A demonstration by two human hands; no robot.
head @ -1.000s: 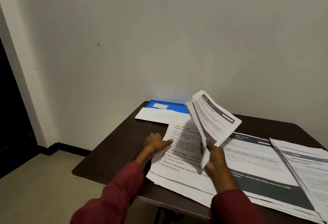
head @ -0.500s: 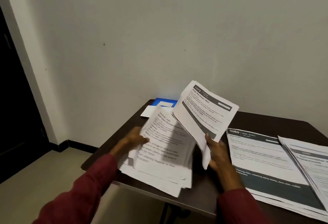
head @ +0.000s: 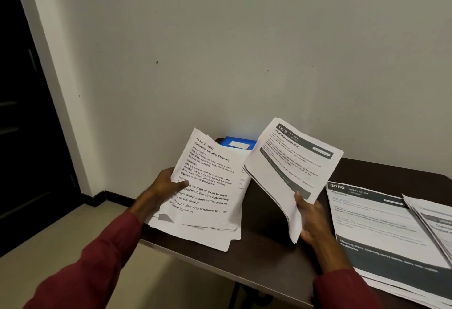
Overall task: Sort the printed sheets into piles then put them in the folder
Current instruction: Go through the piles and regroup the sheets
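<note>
at the table's near left edge, the left thumb [head: 183,183] lies across the printed face of a thick stack of sheets [head: 210,193] headed "bathroom counter cleaning", the other fingers hidden behind the paper, so the left hand [head: 164,187] grips that stack by its left side. the stack tilts up towards the wall, and its ragged lower edge hangs past the table's rim; whether it touches the wood i cannot tell. to the right, the right hand [head: 311,218] pinches a thinner bundle [head: 292,162] headed "1573, peel the onion skin" at its lower corner, thumb on the front, fingers curled behind, the paper raised clear of the table and bowed. maroon sleeves [head: 85,259] cover both forearms. between the two held lots, far back against the wall, a blue folder [head: 234,142] with a white label lies flat. on the right half of the dark brown table [head: 264,255] lies a flat pile [head: 381,230] topped by a sheet marked "3080", and a second pile [head: 433,218] overlaps its right side at the frame's edge. behind stands a plain pale wall [head: 220,51]; at left, a dark door [head: 22,113] in a white frame, black skirting [head: 97,197] and a beige floor [head: 61,259].
</note>
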